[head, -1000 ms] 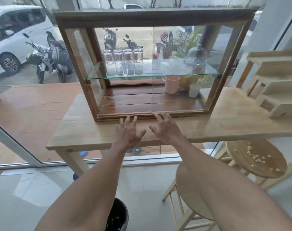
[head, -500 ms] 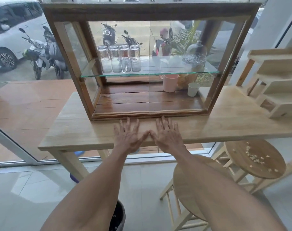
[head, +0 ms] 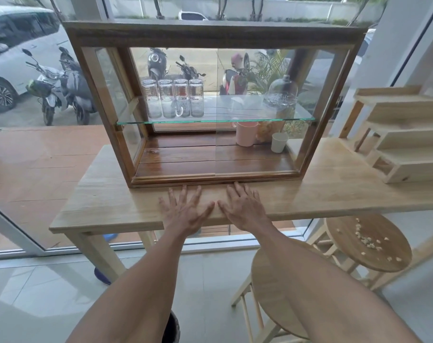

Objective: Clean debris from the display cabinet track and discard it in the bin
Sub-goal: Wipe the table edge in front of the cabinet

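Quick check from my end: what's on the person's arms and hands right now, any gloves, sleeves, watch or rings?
Nothing visible. The left hand and right hand are bare, with no gloves, and no rings show on the fingers. Both forearms are uncovered up to the frame's bottom edge: no sleeves, watch, bracelet or bands.

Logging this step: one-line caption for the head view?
Both open hands, left hand and right hand, flat on the table before the display cabinet.

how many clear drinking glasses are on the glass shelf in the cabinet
4. They stand upside down in a row on the left half of the glass shelf: first glass, second glass, third glass, fourth glass. None seem hidden behind them.
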